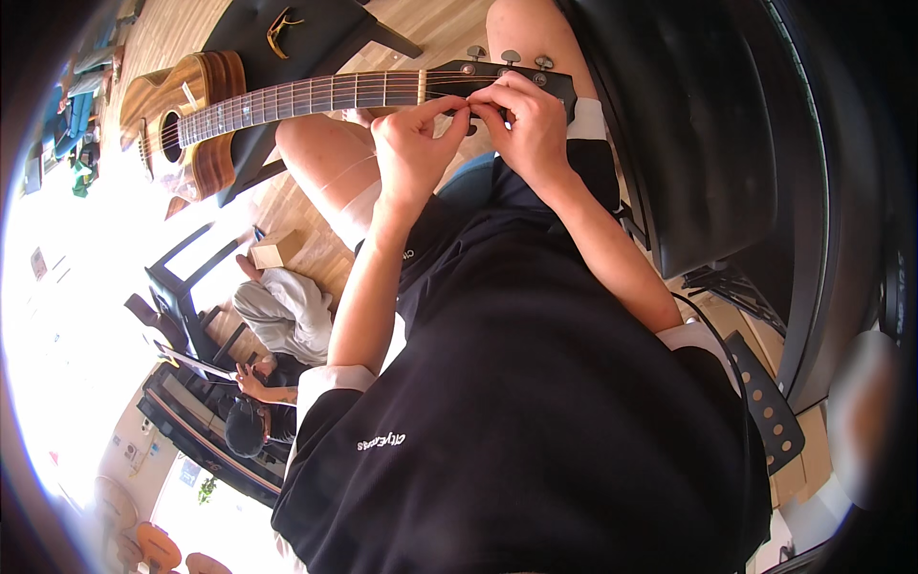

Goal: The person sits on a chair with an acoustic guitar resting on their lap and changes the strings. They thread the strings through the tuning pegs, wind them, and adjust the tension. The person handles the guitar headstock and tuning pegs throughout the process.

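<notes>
An acoustic guitar (215,115) with a striped brown wooden body lies face up, its neck reaching across my thighs. Its dark headstock (559,85) is by my right leg, with metal tuning pegs (510,57) along the far edge. Beside the nut (422,86), my left hand (412,147) pinches thumb against forefinger. My right hand (529,118) does the same over the headstock, and the fingertips of both hands meet. Between them they seem to grip a thin guitar string, mostly hidden by the fingers. Other strings run along the fretboard (308,97).
The guitar body rests on a black padded bench (247,29), where a gold capo (281,32) also lies. Close on my right is a large black padded surface (703,129). To the left another person (251,387) sits near a cardboard box (276,249) on the wooden floor.
</notes>
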Motion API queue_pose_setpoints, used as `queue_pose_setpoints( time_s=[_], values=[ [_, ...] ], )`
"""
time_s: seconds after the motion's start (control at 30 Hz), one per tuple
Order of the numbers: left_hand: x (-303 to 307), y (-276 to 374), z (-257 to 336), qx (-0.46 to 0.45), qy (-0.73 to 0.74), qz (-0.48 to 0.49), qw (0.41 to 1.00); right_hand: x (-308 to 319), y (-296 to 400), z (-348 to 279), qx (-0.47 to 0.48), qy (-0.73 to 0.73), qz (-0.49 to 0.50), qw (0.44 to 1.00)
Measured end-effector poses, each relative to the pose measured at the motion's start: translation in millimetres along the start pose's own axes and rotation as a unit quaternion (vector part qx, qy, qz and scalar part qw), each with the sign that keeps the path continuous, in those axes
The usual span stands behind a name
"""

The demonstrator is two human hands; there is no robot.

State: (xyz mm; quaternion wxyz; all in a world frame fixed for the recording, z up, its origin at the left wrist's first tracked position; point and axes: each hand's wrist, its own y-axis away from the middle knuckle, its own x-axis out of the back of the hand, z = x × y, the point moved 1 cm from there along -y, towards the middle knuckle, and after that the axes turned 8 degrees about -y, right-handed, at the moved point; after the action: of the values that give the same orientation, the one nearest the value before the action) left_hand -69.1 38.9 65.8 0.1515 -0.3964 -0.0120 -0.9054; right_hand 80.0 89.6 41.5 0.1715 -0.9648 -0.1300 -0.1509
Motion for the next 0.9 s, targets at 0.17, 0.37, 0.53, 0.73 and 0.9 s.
queue_pose_setpoints(
  time_s=[0.17,0.37,0.53,0.73,0.9],
  values=[
    [3.3,0.2,-2.7,0.026,0.017,-0.024,0.999,-0.6,1.7,3.8,0.016,-0.011,0.002,1.000],
    [-0.3,-0.4,0.9,-0.020,-0.010,0.002,1.000,0.8,1.1,-2.3,0.000,-0.009,-0.006,1.000],
    [1.0,-5.7,6.3,-0.107,-0.125,-0.019,0.986,0.7,2.7,2.6,0.008,-0.019,-0.003,1.000],
    [8.7,-15.8,3.1,-0.151,-0.136,-0.084,0.976,1.4,0.3,-0.8,-0.012,-0.006,-0.019,1.000],
    [12.5,-25.9,0.3,-0.192,-0.103,-0.112,0.969,-1.0,-0.3,-5.8,-0.044,-0.007,-0.012,0.999]
  ],
)
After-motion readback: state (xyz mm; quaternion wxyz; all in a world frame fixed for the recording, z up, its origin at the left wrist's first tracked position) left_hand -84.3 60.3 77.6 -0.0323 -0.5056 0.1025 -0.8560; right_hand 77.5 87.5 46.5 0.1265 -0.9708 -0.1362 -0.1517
